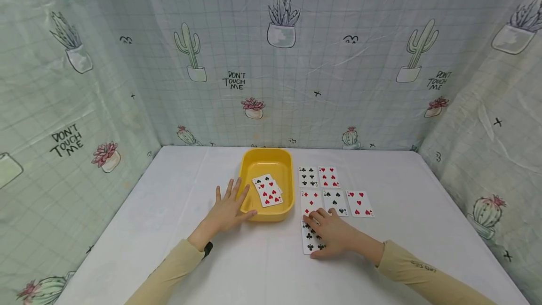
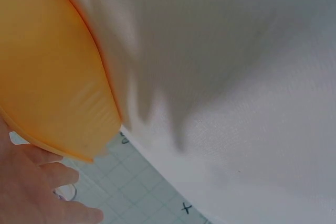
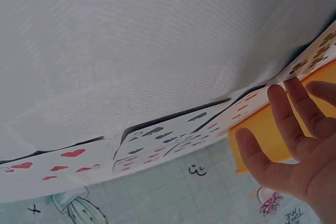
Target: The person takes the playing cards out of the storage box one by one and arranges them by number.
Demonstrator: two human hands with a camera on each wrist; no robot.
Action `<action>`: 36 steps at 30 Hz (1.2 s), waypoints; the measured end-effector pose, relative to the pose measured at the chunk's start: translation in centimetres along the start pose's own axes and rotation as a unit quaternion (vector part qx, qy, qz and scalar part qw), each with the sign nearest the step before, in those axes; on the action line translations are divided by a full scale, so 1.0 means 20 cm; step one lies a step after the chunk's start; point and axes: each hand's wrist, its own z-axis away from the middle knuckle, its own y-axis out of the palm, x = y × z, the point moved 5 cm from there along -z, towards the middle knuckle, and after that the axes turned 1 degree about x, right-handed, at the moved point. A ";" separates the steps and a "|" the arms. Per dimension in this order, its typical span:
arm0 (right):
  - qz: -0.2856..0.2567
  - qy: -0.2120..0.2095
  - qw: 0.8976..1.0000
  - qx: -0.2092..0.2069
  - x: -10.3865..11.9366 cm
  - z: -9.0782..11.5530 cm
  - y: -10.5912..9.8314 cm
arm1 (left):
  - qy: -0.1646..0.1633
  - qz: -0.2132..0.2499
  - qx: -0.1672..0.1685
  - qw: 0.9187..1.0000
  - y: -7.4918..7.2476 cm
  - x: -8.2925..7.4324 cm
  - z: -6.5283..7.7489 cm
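Observation:
My left hand (image 1: 227, 212) lies spread at the left side of the yellow tray (image 1: 289, 164), its thumb near the front rim; in the left wrist view its fingers are beside the tray's wall. My right hand (image 1: 334, 232) covers part of a clubs playing card (image 1: 310, 244), holding it at the table with the thumb by its near edge and fingertips by its far edge. Just beyond lies a diamonds card (image 1: 311, 196), partly under the fingers. Beside that are a five of spades (image 1: 334, 201) and a five of hearts (image 1: 360, 204). Inside the tray, a hearts card (image 1: 269, 194) overlaps a spades card (image 1: 259, 180).
Farther back, a six of clubs (image 1: 308, 177) and a six of hearts (image 1: 329, 177) lie side by side, right of the tray. A white cloth (image 1: 190, 178) covers the table. Patterned curtains (image 1: 317, 60) hang behind it and along both sides.

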 end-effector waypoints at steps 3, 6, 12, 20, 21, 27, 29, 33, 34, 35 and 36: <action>0.002 0.001 1.000 0.001 0.00 0.00 0.00 | -0.002 -0.001 -0.004 1.000 0.00 0.00 0.00; 0.003 0.003 1.000 0.005 0.00 0.00 0.00 | -0.002 -0.003 -0.003 1.000 -0.01 0.00 0.00; 0.004 0.006 1.000 -0.002 -0.02 0.01 -0.01 | -0.003 -0.004 -0.001 1.000 0.00 0.00 0.00; -0.012 0.039 0.999 -0.007 -0.06 0.00 -0.06 | -0.002 -0.016 -0.002 1.000 0.00 -0.01 0.00; -0.014 0.042 0.999 -0.007 -0.06 0.00 -0.07 | -0.002 -0.017 -0.002 1.000 0.00 -0.01 0.00; -0.013 0.050 0.999 -0.008 -0.08 -0.02 -0.10 | -0.004 -0.017 -0.001 1.000 0.00 0.00 0.00; -0.009 0.051 0.999 -0.011 -0.09 -0.02 -0.11 | -0.003 -0.015 0.001 1.000 0.00 0.00 0.00; 0.004 0.045 0.998 -0.032 -0.11 -0.04 -0.14 | -0.002 -0.016 0.001 1.000 0.01 0.00 -0.01; 0.008 0.043 0.998 -0.040 -0.12 -0.04 -0.15 | -0.002 -0.016 0.001 1.000 0.01 0.00 -0.01; 0.010 0.041 0.998 -0.048 -0.13 -0.05 -0.15 | -0.001 -0.019 0.000 1.000 0.01 0.00 -0.01; 0.014 0.040 0.998 -0.055 -0.14 -0.06 -0.16 | 0.000 -0.019 -0.001 1.000 0.01 0.00 -0.01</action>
